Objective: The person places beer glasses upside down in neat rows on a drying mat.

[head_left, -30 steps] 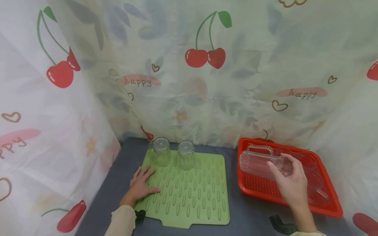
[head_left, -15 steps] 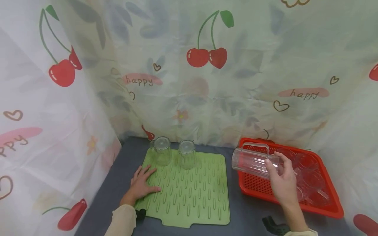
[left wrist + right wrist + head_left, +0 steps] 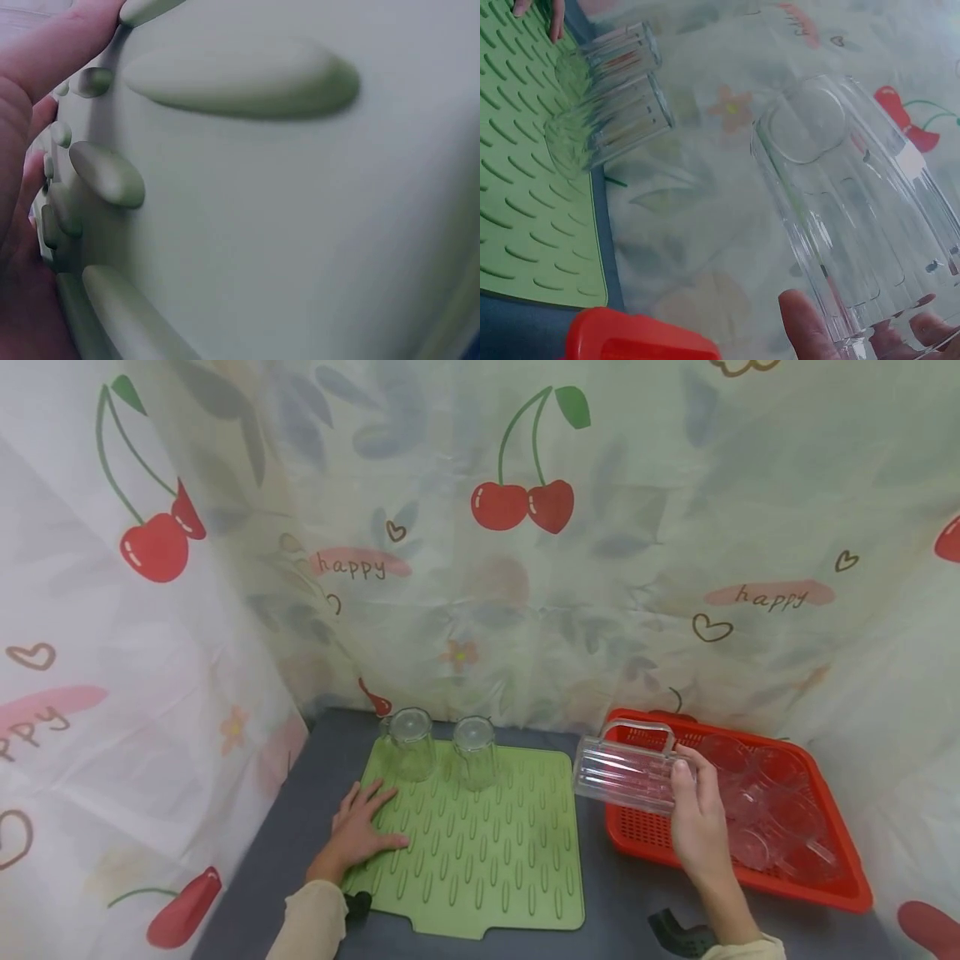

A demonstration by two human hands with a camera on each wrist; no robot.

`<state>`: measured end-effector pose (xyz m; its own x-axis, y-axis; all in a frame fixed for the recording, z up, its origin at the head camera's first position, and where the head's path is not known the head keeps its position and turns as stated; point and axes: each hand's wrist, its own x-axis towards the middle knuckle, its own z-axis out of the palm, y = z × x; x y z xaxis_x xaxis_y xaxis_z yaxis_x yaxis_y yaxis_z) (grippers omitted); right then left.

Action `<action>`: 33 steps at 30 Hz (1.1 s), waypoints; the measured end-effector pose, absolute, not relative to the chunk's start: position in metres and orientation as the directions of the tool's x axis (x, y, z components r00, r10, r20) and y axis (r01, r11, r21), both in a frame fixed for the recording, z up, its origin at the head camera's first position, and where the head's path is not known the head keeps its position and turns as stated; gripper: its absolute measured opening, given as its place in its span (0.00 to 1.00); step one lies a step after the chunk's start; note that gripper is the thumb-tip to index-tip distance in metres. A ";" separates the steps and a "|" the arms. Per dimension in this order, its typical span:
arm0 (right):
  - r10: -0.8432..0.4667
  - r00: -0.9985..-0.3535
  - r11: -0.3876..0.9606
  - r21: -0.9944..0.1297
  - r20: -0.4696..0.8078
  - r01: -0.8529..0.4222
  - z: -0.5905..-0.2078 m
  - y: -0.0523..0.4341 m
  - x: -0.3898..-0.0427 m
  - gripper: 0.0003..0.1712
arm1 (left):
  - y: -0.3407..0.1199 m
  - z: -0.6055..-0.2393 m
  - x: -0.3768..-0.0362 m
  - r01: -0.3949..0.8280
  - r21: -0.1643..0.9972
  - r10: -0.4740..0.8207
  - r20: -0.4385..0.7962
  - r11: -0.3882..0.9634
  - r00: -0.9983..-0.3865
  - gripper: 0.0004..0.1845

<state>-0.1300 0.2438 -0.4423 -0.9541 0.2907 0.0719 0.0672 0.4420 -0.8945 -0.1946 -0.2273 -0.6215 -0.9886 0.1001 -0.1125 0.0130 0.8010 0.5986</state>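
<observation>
The right hand (image 3: 697,827) gripped a clear ribbed pitcher (image 3: 626,768) on its side, right of frame centre, above the left edge of the red basket (image 3: 652,843). The left hand (image 3: 358,833) lay flat, fingers spread, on the green mat (image 3: 487,852) at lower centre. The curtain (image 3: 525,568) behind read "happy".

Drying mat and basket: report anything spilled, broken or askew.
Nothing stands out. Two glasses stand upside down on the green mat, pressed flat by the left hand. The right hand holds a clear mug sideways beside the red basket.
</observation>
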 end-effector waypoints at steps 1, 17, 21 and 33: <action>0.289 -0.955 0.435 -0.898 0.068 0.068 -0.442 0.243 -0.130 0.33 | -0.227 -0.621 -0.194 0.014 0.596 0.101 -0.112 0.803 -0.989 0.56; 0.228 -0.972 0.348 -0.937 0.052 0.032 -0.456 0.224 -0.137 0.32 | -0.227 -0.620 -0.192 0.017 0.606 0.105 -0.111 0.795 -0.988 0.55; 0.209 -0.976 0.282 -0.959 0.051 0.010 -0.461 0.216 -0.139 0.32 | -0.226 -0.618 -0.191 0.018 0.606 0.103 -0.106 0.795 -0.989 0.55; 0.162 -0.986 0.153 -0.988 0.037 -0.012 -0.470 0.194 -0.143 0.30 | -0.222 -0.620 -0.190 0.003 0.610 0.079 -0.098 0.792 -0.992 0.55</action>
